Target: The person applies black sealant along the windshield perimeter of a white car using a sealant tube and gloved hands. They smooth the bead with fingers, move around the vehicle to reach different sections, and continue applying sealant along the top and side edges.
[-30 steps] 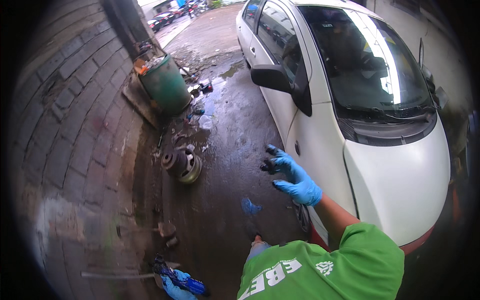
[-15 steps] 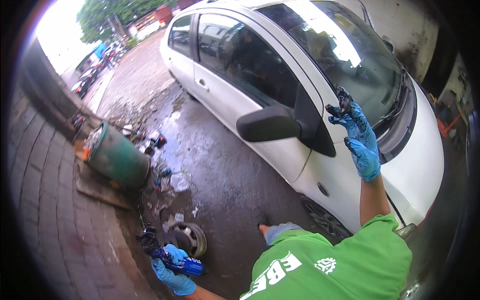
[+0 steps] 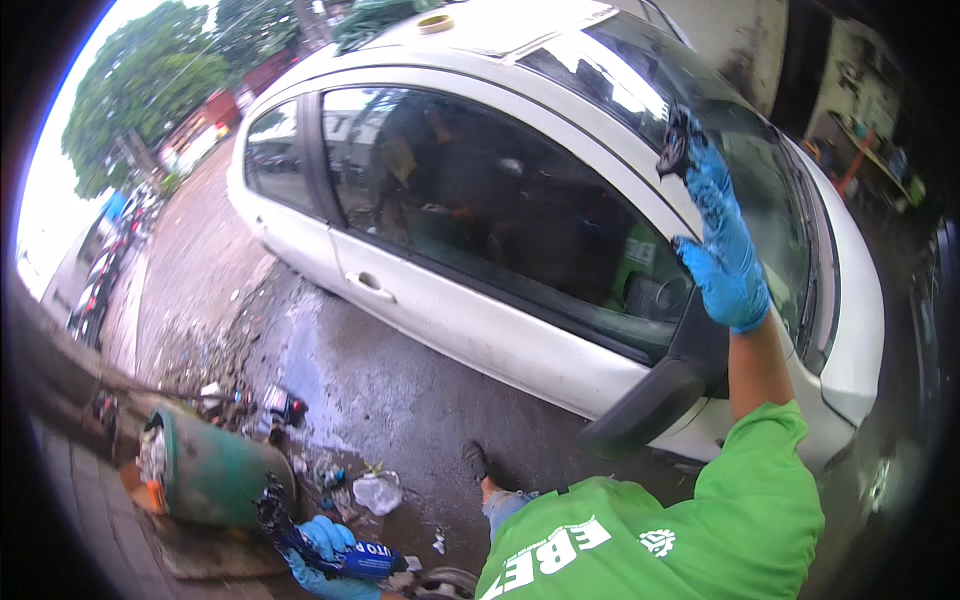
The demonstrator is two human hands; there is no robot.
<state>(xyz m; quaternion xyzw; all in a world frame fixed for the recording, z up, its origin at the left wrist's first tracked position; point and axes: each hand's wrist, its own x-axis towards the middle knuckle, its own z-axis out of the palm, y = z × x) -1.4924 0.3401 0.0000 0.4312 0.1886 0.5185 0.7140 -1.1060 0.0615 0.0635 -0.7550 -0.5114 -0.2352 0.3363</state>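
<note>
My left hand (image 3: 318, 545), in a blue glove with black-smeared fingertips, is low on the left. It grips a blue tube (image 3: 362, 561) with white lettering. My right hand (image 3: 725, 255) is raised at the right, also gloved in blue. Its thumb stands apart from the fingers, and the tips are coated in a shiny black substance. It appears in front of the windshield edge of a white car (image 3: 530, 362); whether it touches the car I cannot tell. Below that hand juts the black side mirror (image 3: 645, 405).
A green drum (image 3: 225, 470) of rubbish leans near the brick paving at left. Litter and a white plastic bag (image 3: 378, 493) lie on the wet floor. A wheel rim (image 3: 445, 583) is at the lower edge. A roll of tape (image 3: 435, 24) sits on the car roof.
My view has shifted toward the car's side and roof, and I am nearer the front door. Both hands keep their poses; the left still holds the blue tube.
</note>
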